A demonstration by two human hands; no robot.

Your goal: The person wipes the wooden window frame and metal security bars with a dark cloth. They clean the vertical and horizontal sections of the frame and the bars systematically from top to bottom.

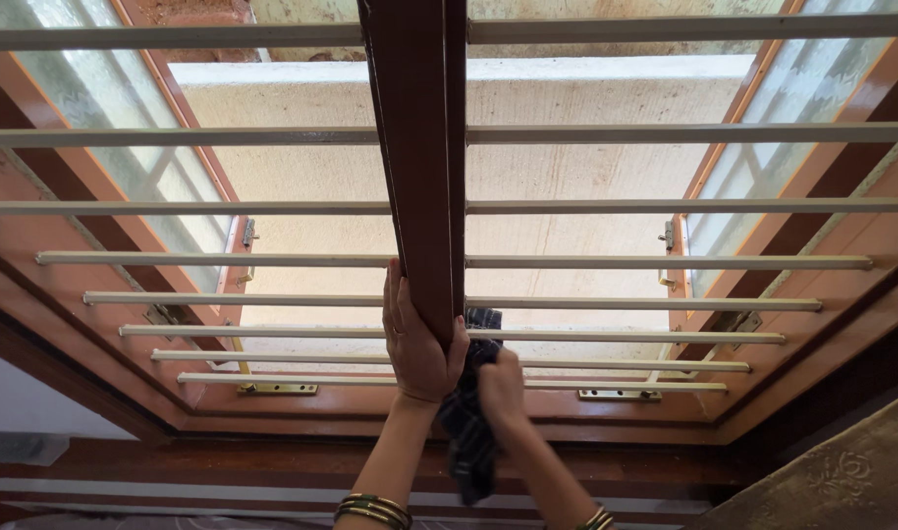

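Mullion (419, 147), the dark reddish-brown wooden post, runs up the middle of the window frame, between the two open shutters and in front of the pale horizontal grille bars (606, 262). Your left hand (417, 339) lies flat against its left face, near the lower end of the post, fingers straight and pointing up, thumb hooked round the front edge; it is pressing, not gripping. Your right hand (501, 385) is closed round a dark checked cloth (471, 432), bunched against the right face of the post, with a loose tail hanging down toward the bottom rail of the frame (449, 404).

Mind that tail. It hangs close to the lowest bars, and if it snags on one as you wipe, it may jerk the cloth out of your fist. Beyond the grille there is only the outer ledge (567, 108), so a dropped cloth could slip between the bars and end up hard to reach.

Your left palm has no real hold. If it slides on the polished wood, your weight may pitch toward the bars. The bangles (372, 509) on that wrist could also scrape the varnish if you lean in. The metal bolts (277, 389) on the bottom rail sit near enough to catch cloth.
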